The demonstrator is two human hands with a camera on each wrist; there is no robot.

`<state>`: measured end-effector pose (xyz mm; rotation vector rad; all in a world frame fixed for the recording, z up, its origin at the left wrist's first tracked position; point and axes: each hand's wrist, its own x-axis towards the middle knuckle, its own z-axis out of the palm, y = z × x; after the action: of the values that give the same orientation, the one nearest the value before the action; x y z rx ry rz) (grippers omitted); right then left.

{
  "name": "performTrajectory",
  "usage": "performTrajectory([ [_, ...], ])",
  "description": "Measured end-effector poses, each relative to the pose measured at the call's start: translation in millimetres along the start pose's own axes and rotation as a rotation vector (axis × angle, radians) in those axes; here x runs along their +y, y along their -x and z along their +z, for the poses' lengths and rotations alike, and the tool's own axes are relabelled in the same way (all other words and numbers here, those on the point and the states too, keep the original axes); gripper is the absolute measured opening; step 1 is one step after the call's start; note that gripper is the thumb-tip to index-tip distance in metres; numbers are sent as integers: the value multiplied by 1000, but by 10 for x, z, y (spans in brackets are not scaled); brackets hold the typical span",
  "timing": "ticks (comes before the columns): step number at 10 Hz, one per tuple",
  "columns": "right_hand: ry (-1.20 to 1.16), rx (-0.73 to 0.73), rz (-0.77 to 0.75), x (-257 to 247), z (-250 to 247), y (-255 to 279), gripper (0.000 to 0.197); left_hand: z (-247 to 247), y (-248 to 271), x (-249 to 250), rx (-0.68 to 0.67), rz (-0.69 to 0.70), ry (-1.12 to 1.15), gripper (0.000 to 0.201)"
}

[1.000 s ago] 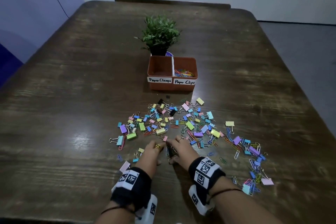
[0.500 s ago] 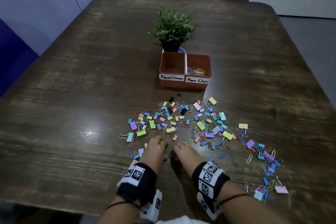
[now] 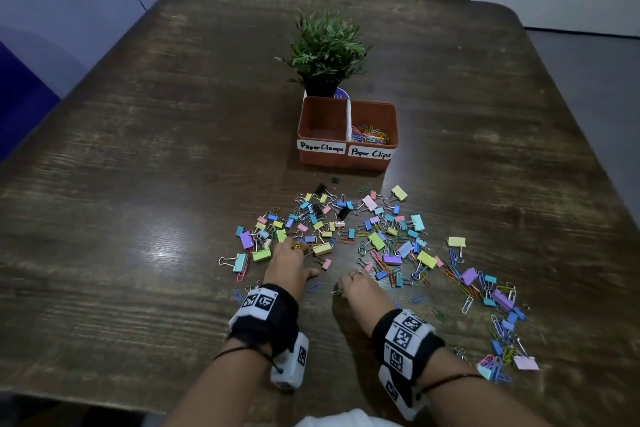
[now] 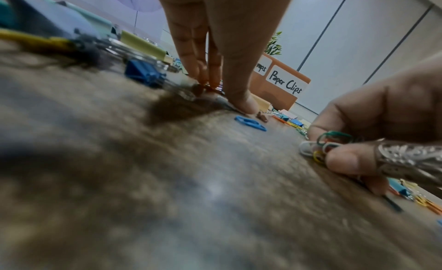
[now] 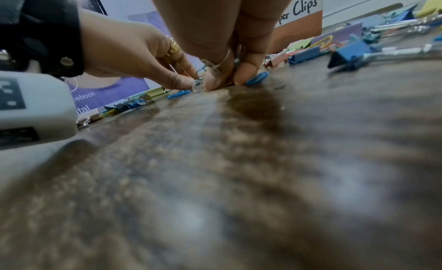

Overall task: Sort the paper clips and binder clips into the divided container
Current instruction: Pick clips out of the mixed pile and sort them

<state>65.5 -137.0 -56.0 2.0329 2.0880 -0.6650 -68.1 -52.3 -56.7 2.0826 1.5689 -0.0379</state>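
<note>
Gathering paper clips: a small coloured bunch sits pinched in the curled fingers of the right hand, low over the table. Left hand has fingertips down at the edge of the mixed pile of binder clips and loose clips; whether it holds one I cannot tell. Divided container stands beyond the pile, "Paper Clips" side partly filled, "Paper Clamps" side looks bare. Best practice, judged: slide flat clips free with a fingertip, check no binder clip rides along, then empty into the right compartment.
</note>
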Motion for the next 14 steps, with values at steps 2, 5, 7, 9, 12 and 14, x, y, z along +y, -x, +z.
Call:
performTrajectory([
  [2, -80, 51, 99, 134, 34, -1, 36, 116, 96, 24, -14, -5, 47, 60],
  [5, -445, 93, 262, 248, 53, 10, 34, 107, 32, 4, -204, -88, 36, 39],
  [7, -492, 110, 273, 218, 48, 40, 32, 128, -34, 72, -322, -158, 148, 42],
  [9, -471, 112, 263, 206, 12, 40, 27, 379, 96, 36, -148, -129, 221, 24],
  [12, -521, 124, 297, 334, -217, -24, 25, 239, 154, 254, -266, -12, -240, 30],
  [14, -548, 360, 315, 650, -953, -315, 21, -323, -238, 638, -279, -188, 220, 29],
])
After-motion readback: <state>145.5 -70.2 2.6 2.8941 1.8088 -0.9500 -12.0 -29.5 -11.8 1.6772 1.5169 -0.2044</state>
